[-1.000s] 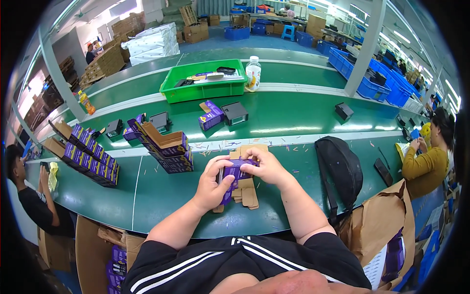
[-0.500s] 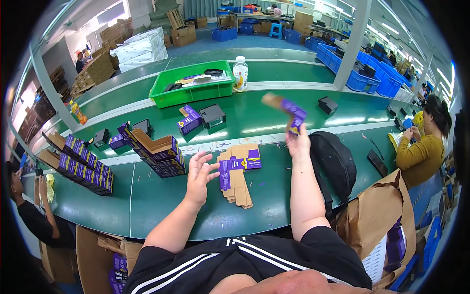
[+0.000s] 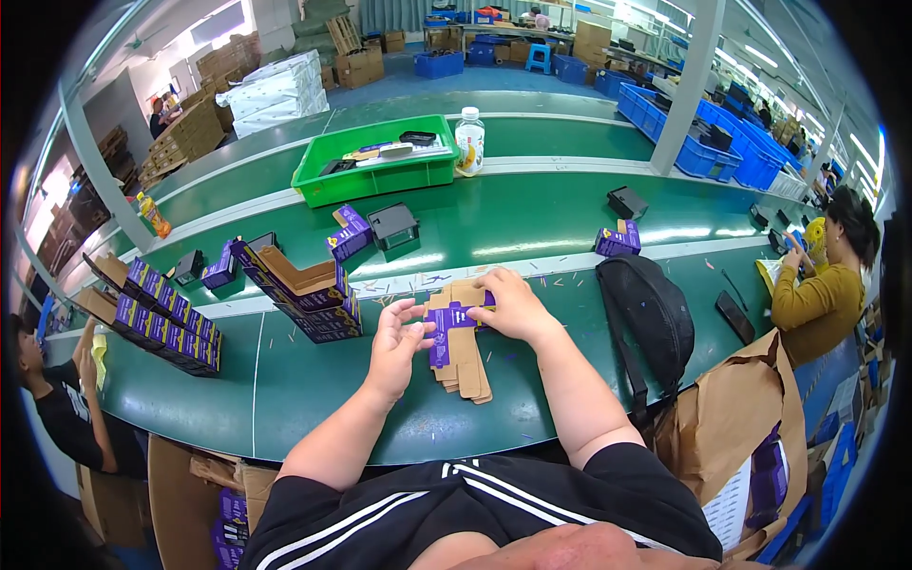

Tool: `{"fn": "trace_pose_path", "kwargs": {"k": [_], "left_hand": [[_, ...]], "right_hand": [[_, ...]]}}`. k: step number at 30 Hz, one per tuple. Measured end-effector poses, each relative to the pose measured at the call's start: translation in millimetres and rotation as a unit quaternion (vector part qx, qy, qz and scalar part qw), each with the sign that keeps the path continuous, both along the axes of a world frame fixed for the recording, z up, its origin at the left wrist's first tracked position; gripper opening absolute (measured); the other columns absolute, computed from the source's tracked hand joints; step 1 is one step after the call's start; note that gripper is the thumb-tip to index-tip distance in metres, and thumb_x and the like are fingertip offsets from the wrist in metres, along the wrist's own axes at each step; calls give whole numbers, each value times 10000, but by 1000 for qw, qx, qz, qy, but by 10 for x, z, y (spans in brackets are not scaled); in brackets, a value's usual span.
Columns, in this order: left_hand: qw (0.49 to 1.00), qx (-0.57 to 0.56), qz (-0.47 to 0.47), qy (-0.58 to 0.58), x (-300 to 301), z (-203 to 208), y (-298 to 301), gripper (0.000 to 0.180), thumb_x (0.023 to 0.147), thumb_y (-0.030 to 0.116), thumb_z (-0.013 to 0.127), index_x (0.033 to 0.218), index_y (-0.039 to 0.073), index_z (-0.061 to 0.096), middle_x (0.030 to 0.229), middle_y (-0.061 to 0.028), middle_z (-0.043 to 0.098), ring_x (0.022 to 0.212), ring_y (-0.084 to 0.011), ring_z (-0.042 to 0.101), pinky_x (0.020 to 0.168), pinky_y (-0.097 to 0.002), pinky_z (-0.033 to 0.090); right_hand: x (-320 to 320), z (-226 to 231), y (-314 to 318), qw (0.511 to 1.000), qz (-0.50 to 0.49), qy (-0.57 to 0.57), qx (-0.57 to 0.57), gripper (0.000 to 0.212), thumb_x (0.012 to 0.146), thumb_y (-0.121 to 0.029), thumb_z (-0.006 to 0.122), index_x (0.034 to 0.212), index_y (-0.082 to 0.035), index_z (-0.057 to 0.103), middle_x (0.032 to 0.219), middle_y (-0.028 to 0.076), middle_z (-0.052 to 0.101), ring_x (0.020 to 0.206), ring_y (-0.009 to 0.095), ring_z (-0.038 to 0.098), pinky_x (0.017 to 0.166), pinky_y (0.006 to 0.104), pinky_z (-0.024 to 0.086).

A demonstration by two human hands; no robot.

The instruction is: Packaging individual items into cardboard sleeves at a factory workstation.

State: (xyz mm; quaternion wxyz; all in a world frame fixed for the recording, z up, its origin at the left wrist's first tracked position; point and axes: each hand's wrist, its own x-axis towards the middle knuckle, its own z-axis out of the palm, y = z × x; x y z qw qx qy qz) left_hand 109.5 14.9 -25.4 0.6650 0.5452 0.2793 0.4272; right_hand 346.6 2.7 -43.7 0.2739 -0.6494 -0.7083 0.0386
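Observation:
A small stack of flat purple-and-brown carton blanks [image 3: 463, 356] lies on the green bench in front of me. My right hand [image 3: 513, 306] is over its upper right part, fingers and thumb bent round the top blank's end. My left hand [image 3: 394, 347] is beside the stack's left edge, fingers apart and holding nothing. Left of it stand open-topped purple cartons [image 3: 328, 318], stacked up. A folded purple carton [image 3: 617, 239] rests on the conveyor beyond the black bag, near a black device [image 3: 627, 202].
A black bag [image 3: 646, 323] and a phone [image 3: 733, 316] lie to the right. Beyond the bench are a green bin [image 3: 380, 180], a bottle [image 3: 469, 142] and another black device [image 3: 393, 226]. More purple cartons [image 3: 166, 328] stand left. Co-workers sit at both sides.
My right hand has let go of the purple carton, which now rests on the conveyor, and has come back left to the blanks. The left hand has barely moved.

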Motion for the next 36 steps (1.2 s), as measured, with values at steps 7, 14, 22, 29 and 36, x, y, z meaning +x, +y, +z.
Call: {"fn": "trace_pose_path", "kwargs": {"k": [7,14,22,29,36], "left_hand": [[1000,12,-8,4,-63,54,1,446,908,75,505,1328,61,355,1279,-179,430,1044,-242,540,856,-333,476],[1000,9,-6,14,-220,91,-18,445,899,52,513,1317,50,362,1273,-179,435,1032,-229,545,847,-321,481],[999,28,2,26,-507,20,62,423,895,27,509,1297,35,378,1249,-175,454,1016,-218,548,834,-312,485],[999,24,6,31,-705,-104,138,398,892,14,509,1273,27,396,1210,-162,484,1005,-207,546,818,-297,485],[998,21,54,33,-1112,-581,395,365,890,18,516,1242,21,420,1181,-150,505,1002,-197,543,808,-284,480]], "right_hand": [[780,-138,171,919,-318,131,190,451,799,-187,613,1221,-57,520,1282,182,475,1082,337,503,917,396,426],[1458,264,256,839,-438,-292,-134,373,848,-167,534,1211,-86,558,1283,192,467,989,369,537,811,464,452],[1295,115,420,895,-353,-200,-183,317,868,-156,512,1162,-67,585,1183,205,493,970,386,553,818,493,479],[694,-111,507,928,-345,-123,62,384,818,-107,565,1196,-37,562,1190,236,513,1047,430,534,886,473,475],[-1081,55,405,988,29,85,-128,412,761,-235,695,1095,-6,619,1098,171,618,1002,341,581,893,373,471]]}}
